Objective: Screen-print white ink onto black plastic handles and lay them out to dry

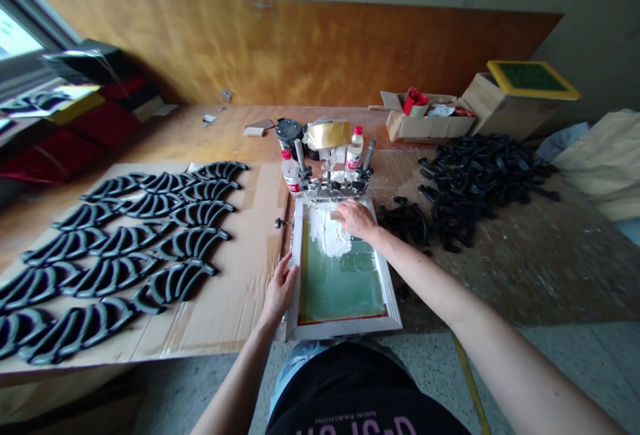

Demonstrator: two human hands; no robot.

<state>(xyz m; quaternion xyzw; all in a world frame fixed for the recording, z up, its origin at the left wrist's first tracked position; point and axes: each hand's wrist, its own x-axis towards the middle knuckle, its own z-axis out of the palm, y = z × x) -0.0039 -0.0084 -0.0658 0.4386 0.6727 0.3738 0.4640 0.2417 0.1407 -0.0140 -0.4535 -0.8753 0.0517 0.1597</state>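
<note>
A screen-printing frame (pixel 393 298) with a green mesh lies flat on the table in front of me. White ink (pixel 327 238) is spread thickly over the mesh's far part. My right hand (pixel 356 219) is closed on a small tan squeegee (pixel 337 215) at the ink; the fingers partly hide it. At the frame's left side is my left hand (pixel 281 291), its fingers stretched out along the edge and the thumb apart. Metal clamps (pixel 333 186) stand along the frame's far end.
Rows of black curved, slotted parts (pixel 107 255) cover cardboard (pixel 245 308) on the left. A heap of black parts (pixel 480 178) lies right. Two red-capped bottles (pixel 355 148), a black tub (pixel 289 130) and a tape roll (pixel 329 135) stand behind the clamps. An open carton (pixel 430 127) sits back right.
</note>
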